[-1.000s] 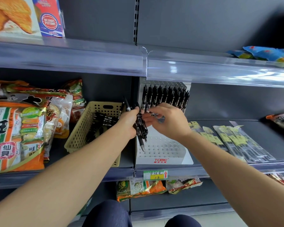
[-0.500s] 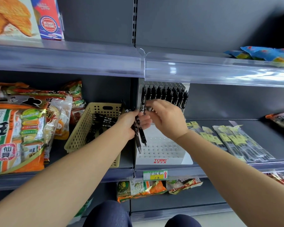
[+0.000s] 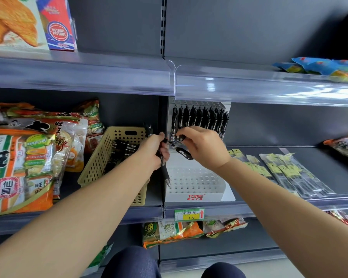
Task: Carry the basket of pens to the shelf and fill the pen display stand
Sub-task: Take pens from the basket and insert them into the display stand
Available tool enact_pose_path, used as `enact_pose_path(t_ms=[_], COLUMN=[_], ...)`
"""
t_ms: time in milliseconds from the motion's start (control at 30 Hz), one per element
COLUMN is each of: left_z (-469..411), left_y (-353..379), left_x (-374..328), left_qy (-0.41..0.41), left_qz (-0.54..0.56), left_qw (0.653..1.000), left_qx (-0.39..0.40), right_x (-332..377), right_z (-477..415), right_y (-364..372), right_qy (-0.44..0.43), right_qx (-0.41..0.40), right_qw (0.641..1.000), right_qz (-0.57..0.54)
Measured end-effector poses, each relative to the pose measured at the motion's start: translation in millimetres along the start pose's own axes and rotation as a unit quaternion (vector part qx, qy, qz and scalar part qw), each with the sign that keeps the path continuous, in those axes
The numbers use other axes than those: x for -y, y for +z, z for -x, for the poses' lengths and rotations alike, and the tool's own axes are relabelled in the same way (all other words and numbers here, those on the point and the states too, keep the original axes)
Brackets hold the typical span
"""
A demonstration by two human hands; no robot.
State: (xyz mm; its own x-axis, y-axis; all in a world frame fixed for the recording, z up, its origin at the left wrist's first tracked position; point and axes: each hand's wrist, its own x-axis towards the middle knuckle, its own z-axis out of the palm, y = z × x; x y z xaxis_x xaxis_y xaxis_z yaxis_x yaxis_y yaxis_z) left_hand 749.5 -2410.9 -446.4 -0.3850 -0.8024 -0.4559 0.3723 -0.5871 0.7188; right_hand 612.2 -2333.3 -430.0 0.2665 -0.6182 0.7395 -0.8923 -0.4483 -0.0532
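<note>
The basket is on the shelf, parked just left of the stand, so the carrying is done and it's all about filling now. The left hand sits at the stand's left edge, fingers wrapped tight round a bunch of black pens, one of them hanging tip-down over the front holes. The right hand is up at the stand's middle, fingers curled, pinching a single pen that lies tilted and is not yet seated in a hole, as far as can be seen. Behind it, the stand's back row is packed with upright pens, and that part looks finished. Below that row, though, the white tiers show hole after hole unfilled, right down to the front. Left of the stand, more pens lie heaped inside the basket. So, by the look of it, a start is made and the bulk of the stand is to go. Further left of the stand, snack bags; right of the stand, flat packets lie on the shelf, well apart from the action.
</note>
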Motion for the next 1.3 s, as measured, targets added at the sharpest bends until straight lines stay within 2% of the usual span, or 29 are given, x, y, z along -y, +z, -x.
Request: enact_pose_path(t_ms=[200,500,667,900,1167,1300], left_z=[3,4,5,14,19,18], left_y=[0,8,12,16,17,19], left_x=[-3,-5,-1,0,-1,-3], left_qy=[-0.003,0.013,0.023,0.001,-0.001,-0.003], left_qz=[0.069,0.093,0.065,0.038,0.042,-0.003], left_qw=[0.998,0.995,0.997,0.999,0.999,1.000], left_qx=[-0.014,-0.034,-0.042,0.035,0.007,-0.010], right_x=[-5,3,11,15,15,18], right_z=[-2,-10,-14,-16,-17,-15], right_y=[-2,-4,-3,0,2,4], right_qy=[0.052,0.047,-0.002,-0.022,-0.067,-0.036], right_qx=[0.047,0.053,0.083,0.078,0.059,0.026], right_qw=[0.997,0.995,0.992,0.993,0.994,0.998], right_qz=[-0.019,-0.072,-0.094,-0.087,-0.063,-0.048])
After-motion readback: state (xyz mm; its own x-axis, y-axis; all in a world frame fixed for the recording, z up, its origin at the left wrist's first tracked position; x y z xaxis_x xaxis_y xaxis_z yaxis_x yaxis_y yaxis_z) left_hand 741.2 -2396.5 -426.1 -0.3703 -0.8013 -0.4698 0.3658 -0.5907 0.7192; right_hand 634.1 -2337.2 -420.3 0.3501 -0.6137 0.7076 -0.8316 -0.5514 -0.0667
